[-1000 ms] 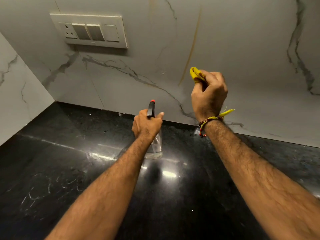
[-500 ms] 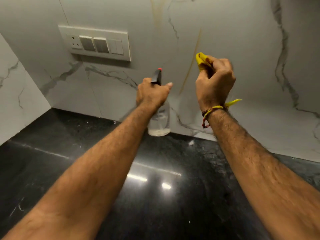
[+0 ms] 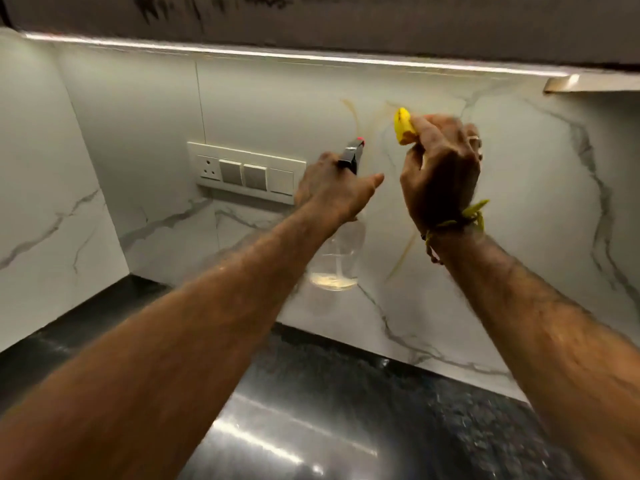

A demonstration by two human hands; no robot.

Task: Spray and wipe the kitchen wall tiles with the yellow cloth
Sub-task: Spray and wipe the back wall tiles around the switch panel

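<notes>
My left hand (image 3: pixel 334 194) is wrapped around the neck of a clear spray bottle (image 3: pixel 335 261) with a black, red-tipped nozzle, held in the air with the nozzle towards the white marble wall tiles (image 3: pixel 519 209). A little liquid sits in the bottle's base. My right hand (image 3: pixel 441 168) holds a bunched yellow cloth (image 3: pixel 402 126) raised near the tiles, beside yellowish-brown streaks (image 3: pixel 401 258) that run down the wall. Whether the cloth touches the wall I cannot tell.
A white switch plate (image 3: pixel 246 172) with a socket sits on the wall left of the bottle. Below lies a glossy black counter (image 3: pixel 346 427). An overhead cabinet with a light strip (image 3: pixel 311 57) runs above. A side wall (image 3: pixel 41 202) closes the left corner.
Both hands have risen: the bottle came up off the counter to the height of the switch plate, and the cloth went higher up the wall. The view tilted upward, showing the cabinet.
</notes>
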